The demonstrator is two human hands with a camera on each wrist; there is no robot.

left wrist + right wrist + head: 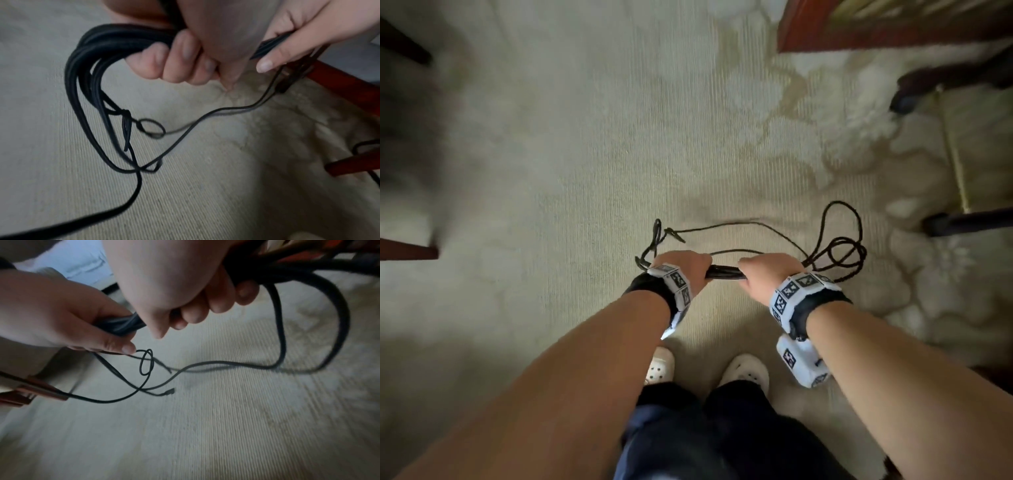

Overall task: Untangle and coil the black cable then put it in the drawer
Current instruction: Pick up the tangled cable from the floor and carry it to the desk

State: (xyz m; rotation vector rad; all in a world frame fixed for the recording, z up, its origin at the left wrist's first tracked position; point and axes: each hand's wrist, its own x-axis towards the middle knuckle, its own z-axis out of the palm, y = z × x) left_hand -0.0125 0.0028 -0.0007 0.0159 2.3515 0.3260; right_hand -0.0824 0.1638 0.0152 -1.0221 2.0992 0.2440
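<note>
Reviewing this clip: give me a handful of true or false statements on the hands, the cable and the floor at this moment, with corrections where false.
1. Both hands grip the black cable. True: the left hand and the right hand each close round the bundled strands.
2. The cable is already a neat coil. False: loose loops hang at both sides and a small knot-like loop shows in the left wrist view.
3. The floor below is a pale carpet. True.
4. The cable lies in a drawer. False: it is held in the air above the carpet; no drawer can be made out.
5. The person wears white shoes. True.
</note>
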